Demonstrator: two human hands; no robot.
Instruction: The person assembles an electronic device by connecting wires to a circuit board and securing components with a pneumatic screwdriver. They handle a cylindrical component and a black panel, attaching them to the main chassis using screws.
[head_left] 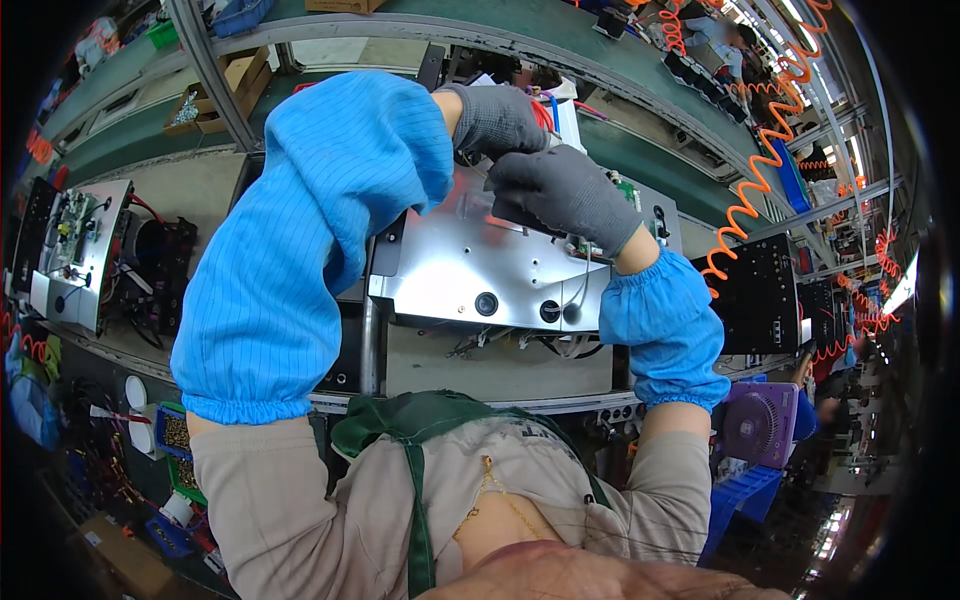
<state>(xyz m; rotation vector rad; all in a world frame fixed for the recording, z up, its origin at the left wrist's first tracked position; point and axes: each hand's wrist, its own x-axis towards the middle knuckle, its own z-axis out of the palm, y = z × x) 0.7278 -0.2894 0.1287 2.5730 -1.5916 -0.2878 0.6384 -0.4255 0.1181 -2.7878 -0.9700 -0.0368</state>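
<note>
My left hand (500,118), in a grey glove, reaches over the far edge of a shiny sheet-metal chassis (450,265). Its fingers curl in beside red wires (542,115); what they grip is hidden. Just nearer and to the right, my right hand (565,195), also gloved in grey, is closed above the chassis, touching or almost touching the left. I cannot make out what lies between its fingers. A green circuit board (628,190) shows partly behind the right hand. Loose cables (575,347) hang under the chassis's near edge. Blue sleeve covers wrap both my forearms.
Another open chassis with a circuit board (75,245) stands at the left, and a black metal unit (752,295) at the right. An orange coiled hose (745,205) hangs on the right. A metal frame post (210,75) rises at the back left. A purple fan (757,425) sits lower right.
</note>
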